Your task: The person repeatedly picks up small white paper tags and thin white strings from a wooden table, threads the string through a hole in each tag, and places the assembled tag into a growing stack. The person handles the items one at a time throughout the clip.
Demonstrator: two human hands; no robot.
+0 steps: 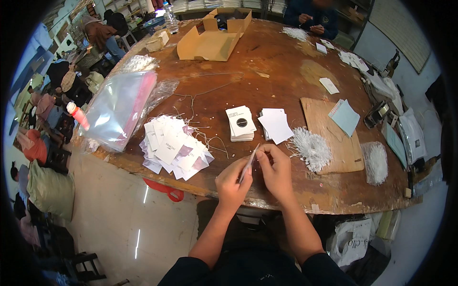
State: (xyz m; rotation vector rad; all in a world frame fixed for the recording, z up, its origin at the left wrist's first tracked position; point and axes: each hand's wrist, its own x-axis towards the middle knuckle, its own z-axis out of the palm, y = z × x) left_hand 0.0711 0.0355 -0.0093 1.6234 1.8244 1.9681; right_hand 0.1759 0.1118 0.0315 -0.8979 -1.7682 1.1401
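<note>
Paper tag (247, 168) sat pinched in the left grip (231, 186).
Its upper tip lay beside the right grip (276, 172), whose hold I couldn't tell.

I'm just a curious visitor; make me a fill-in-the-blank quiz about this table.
1. A thin card is gripped by the person's ____ hand, nearer the loose tag pile.
2. The dark mark atop the white card stack is shaped like a ____.
3. The clear bottle stands ____ of the open cardboard box.

Missing words: left; circle; left.
</note>
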